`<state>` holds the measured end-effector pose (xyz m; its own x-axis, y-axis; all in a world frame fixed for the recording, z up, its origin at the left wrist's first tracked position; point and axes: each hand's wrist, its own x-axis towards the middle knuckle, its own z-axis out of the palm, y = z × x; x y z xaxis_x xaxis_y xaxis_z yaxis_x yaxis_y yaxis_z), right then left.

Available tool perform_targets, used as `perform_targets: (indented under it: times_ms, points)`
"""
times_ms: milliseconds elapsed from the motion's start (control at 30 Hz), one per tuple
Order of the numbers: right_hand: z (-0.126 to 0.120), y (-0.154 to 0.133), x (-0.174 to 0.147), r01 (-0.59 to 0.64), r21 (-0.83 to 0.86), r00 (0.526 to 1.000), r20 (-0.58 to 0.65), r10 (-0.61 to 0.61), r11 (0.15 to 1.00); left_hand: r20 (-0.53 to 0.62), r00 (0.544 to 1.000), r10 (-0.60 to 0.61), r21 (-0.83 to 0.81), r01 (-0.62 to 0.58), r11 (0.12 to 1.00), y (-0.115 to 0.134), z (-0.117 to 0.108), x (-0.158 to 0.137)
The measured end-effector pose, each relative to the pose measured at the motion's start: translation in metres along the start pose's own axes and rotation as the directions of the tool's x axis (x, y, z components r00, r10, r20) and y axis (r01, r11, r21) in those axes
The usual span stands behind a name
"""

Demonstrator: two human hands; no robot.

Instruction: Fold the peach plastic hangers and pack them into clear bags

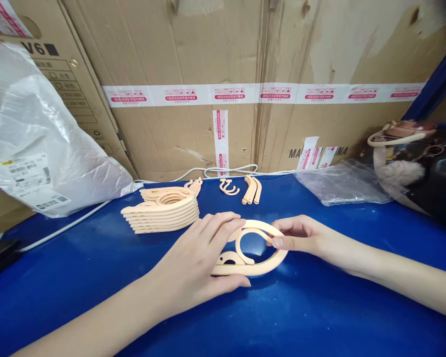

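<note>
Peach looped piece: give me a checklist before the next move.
1. Peach looped piece pinched at its rounded end by the right hand: ok.
2. Other end under the left hand: ok.
3. That end fully visible: not ok, partly covered.
4. Stacked pieces clear of the left hand: cannot tell, they meet in view.
5. Loose hooks and curved strips apart from both hands: ok.

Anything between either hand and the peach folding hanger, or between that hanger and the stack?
Nothing visible separates the left hand or right hand from the folding hanger; both touch it. Toward the hanger stack, the left hand stands between.
</note>
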<state>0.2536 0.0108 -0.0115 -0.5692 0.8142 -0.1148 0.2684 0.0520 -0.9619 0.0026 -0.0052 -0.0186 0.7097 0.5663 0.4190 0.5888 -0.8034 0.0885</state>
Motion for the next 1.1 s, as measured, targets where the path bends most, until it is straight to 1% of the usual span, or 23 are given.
perform_targets:
  times_ms: [100,300,433,533,633,700,733,767,800,833,867,900,933,967,1000,1033,1100]
  points:
    - [0.000,0.001,0.000,0.004,0.020,1.000,0.004,-0.004,1.000,-0.037,0.998,0.045,0.045,-0.043,0.998,-0.003,0.003,0.000]
    - [-0.001,0.003,0.000,0.008,0.039,1.000,0.013,-0.008,0.999,-0.057,0.994,0.094,0.109,-0.087,0.990,-0.003,0.003,-0.002]
    - [-0.001,0.004,0.001,0.034,0.017,0.999,0.018,-0.034,0.999,-0.075,0.988,0.138,0.186,-0.122,0.975,-0.003,0.003,-0.002]
    - [0.000,0.005,0.001,0.055,-0.022,0.998,0.015,-0.054,0.998,-0.076,0.988,0.134,0.216,-0.115,0.970,0.001,0.002,-0.001]
    - [-0.002,0.006,0.001,0.109,-0.035,0.991,-0.077,-0.111,0.993,-0.078,0.994,0.082,0.165,-0.068,0.984,0.005,-0.009,0.001]
    - [-0.005,0.007,0.001,0.154,-0.076,0.979,-0.125,-0.163,0.985,-0.104,0.994,0.029,0.123,-0.016,0.992,0.003,-0.025,0.004]
    - [-0.007,0.008,0.001,0.175,-0.136,0.972,-0.131,-0.193,0.975,-0.130,0.991,-0.003,0.110,0.017,0.994,0.000,-0.035,0.006]
    - [-0.009,0.008,0.001,0.201,-0.230,0.965,-0.123,-0.233,0.952,-0.154,0.987,-0.038,0.103,0.055,0.993,-0.005,-0.047,0.007]
    - [-0.011,0.008,0.001,0.229,-0.347,0.954,-0.106,-0.281,0.909,-0.174,0.982,-0.075,0.090,0.092,0.992,-0.012,-0.059,0.008]
    - [-0.012,0.008,0.001,0.258,-0.472,0.942,-0.073,-0.329,0.843,-0.202,0.975,-0.090,0.062,0.104,0.993,-0.020,-0.071,0.008]
    - [-0.013,0.008,0.000,0.287,-0.585,0.929,-0.023,-0.369,0.759,-0.206,0.972,-0.115,0.040,0.126,0.991,-0.029,-0.082,0.007]
    - [-0.013,0.008,0.000,0.313,-0.675,0.918,0.036,-0.394,0.668,-0.185,0.966,-0.181,0.023,0.189,0.982,-0.039,-0.092,0.005]
    - [-0.012,0.008,-0.001,0.333,-0.740,0.912,0.095,-0.400,0.585,-0.183,0.949,-0.256,0.011,0.262,0.965,-0.049,-0.100,0.002]
    - [-0.011,0.008,-0.001,0.347,-0.783,0.908,0.141,-0.395,0.516,-0.180,0.930,-0.321,0.016,0.329,0.944,-0.059,-0.106,-0.002]
    - [-0.010,0.008,-0.001,0.355,-0.811,0.907,0.178,-0.382,0.465,-0.154,0.906,-0.393,0.025,0.402,0.915,-0.068,-0.110,-0.006]
    - [-0.009,0.008,-0.001,0.359,-0.828,0.908,0.204,-0.365,0.431,-0.126,0.884,-0.450,0.030,0.457,0.889,-0.077,-0.112,-0.010]
    - [-0.007,0.009,-0.001,0.357,-0.840,0.917,0.230,-0.327,0.409,-0.052,0.839,-0.541,0.047,0.544,0.838,-0.090,-0.113,-0.017]
